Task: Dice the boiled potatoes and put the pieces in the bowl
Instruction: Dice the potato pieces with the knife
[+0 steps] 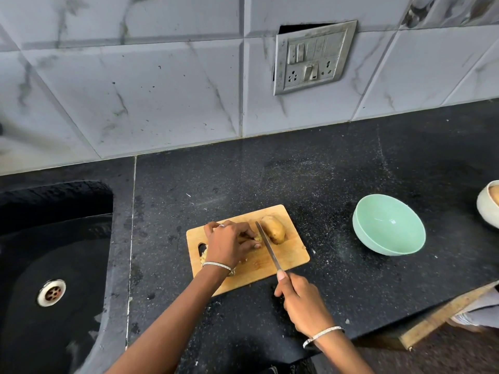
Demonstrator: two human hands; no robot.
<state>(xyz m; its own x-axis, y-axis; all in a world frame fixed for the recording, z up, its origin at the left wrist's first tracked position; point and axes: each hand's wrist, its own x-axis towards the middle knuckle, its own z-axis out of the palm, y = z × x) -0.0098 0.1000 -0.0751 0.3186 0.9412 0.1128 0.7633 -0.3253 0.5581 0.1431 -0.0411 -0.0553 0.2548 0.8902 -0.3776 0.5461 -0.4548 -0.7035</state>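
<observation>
Wooden board [286, 255]: your left hand [229, 245] pins cut potato [258, 238]; your right hand's [302, 300] grip holds the knife [267, 245] beside a whole potato [273, 229].

On the bench [324, 171], a cutting board [286, 255] lies between the sink [54, 252] at left and an empty bowl [388, 225] at right. A whole potato [273, 229] sits on the board's far right part. A second bowl [487, 205] stands at the right edge. A switch plate [313, 56] hangs on the wall behind.
</observation>
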